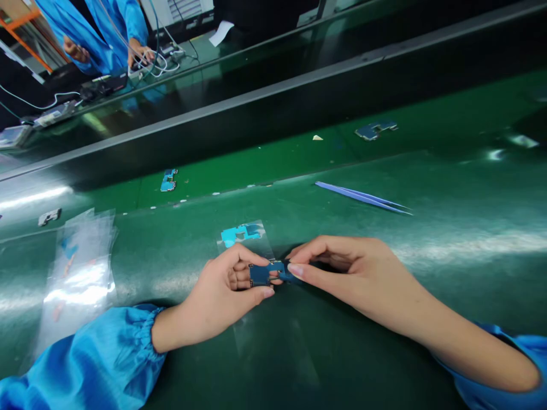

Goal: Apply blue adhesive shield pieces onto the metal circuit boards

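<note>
A small dark blue circuit board (pixel 261 275) is held up at the front of the green bench. My left hand (pixel 222 290) grips its left part between thumb and fingers, with the other fingers curled behind it. Thumb and index finger of my right hand (pixel 342 265) pinch the board's right end, which they partly hide. Just behind the hands lies a clear plastic sheet (pixel 265 242) with a bright blue, board-shaped film (pixel 240 234) on it. Blue tweezers (pixel 361 197) rest beyond my right hand, touched by neither hand.
Clear plastic sheets (pixel 81 279) with coloured pieces lie at left. More circuit boards sit on the bench: one blue (pixel 168 180), one dark (pixel 376 130), one silvery (pixel 49 217). Past the grey rail (pixel 239 101), a person in blue (pixel 98 34) handles cables.
</note>
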Demonstrator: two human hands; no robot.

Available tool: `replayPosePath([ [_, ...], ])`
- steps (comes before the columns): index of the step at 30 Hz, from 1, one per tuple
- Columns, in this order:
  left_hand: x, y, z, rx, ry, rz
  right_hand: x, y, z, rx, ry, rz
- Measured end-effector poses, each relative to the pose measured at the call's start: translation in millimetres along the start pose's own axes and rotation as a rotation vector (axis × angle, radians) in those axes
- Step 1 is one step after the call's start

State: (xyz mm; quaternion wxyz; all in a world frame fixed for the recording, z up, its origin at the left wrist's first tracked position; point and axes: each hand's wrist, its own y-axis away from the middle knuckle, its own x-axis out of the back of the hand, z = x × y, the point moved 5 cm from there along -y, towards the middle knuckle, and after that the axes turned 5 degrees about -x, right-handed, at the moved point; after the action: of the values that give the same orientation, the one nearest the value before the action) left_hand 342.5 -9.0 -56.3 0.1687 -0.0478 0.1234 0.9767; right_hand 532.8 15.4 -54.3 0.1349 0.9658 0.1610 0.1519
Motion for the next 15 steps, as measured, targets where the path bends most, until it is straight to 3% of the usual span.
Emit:
replayPosePath([
  [15,2.2,-0.7,-1.1,0.038,0.009,0.007,-8.0,0.3,-4.7,0.091,-0.025,0.011],
])
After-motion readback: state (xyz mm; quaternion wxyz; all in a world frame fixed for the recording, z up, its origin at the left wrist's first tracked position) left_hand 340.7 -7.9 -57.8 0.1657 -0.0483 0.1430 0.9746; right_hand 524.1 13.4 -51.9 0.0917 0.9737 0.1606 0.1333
